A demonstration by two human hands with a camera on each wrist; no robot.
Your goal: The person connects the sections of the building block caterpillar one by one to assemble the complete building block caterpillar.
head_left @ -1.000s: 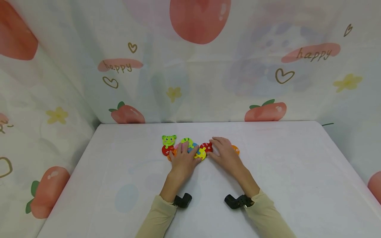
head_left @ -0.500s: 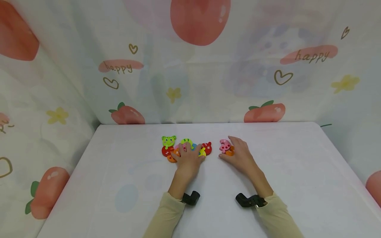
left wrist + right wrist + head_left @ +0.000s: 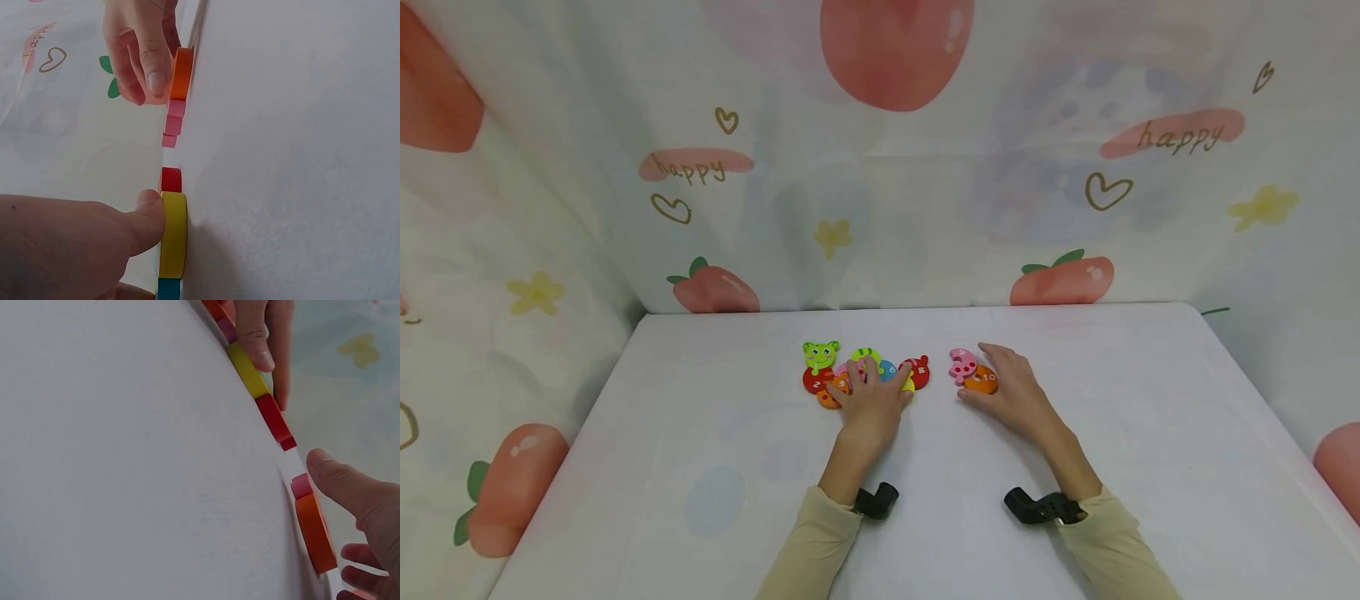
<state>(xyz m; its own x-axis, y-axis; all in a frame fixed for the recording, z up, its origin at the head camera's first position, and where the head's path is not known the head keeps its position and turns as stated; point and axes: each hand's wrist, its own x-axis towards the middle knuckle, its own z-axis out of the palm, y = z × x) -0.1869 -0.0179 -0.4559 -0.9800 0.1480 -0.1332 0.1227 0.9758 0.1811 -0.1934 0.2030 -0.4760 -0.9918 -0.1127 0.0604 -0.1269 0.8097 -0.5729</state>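
Note:
A caterpillar puzzle of thin numbered pieces lies in two groups on the table. The longer group starts with a green face piece (image 3: 821, 354), then a red piece marked 2 (image 3: 817, 381), and ends in a red piece (image 3: 919, 372). My left hand (image 3: 871, 406) rests with spread fingers over its middle, partly hiding several pieces; its thumb touches the yellow piece (image 3: 174, 235). Across a short gap, a pink piece (image 3: 962, 367) joins an orange piece marked 10 (image 3: 981, 380). My right hand (image 3: 1011, 390) curves loosely about this pair, thumb and fingers apart, thumb (image 3: 340, 481) beside the pink piece.
The white table (image 3: 700, 450) ends at a straight back edge, with a printed fabric curtain (image 3: 910, 208) standing behind it. Another curtain panel (image 3: 512, 367) hangs along the left. A black wrist camera sits on each wrist, below the sleeves.
My right hand has moved right, away from the red end piece, uncovering the pink and orange pieces. My left hand has shifted slightly right over the longer group.

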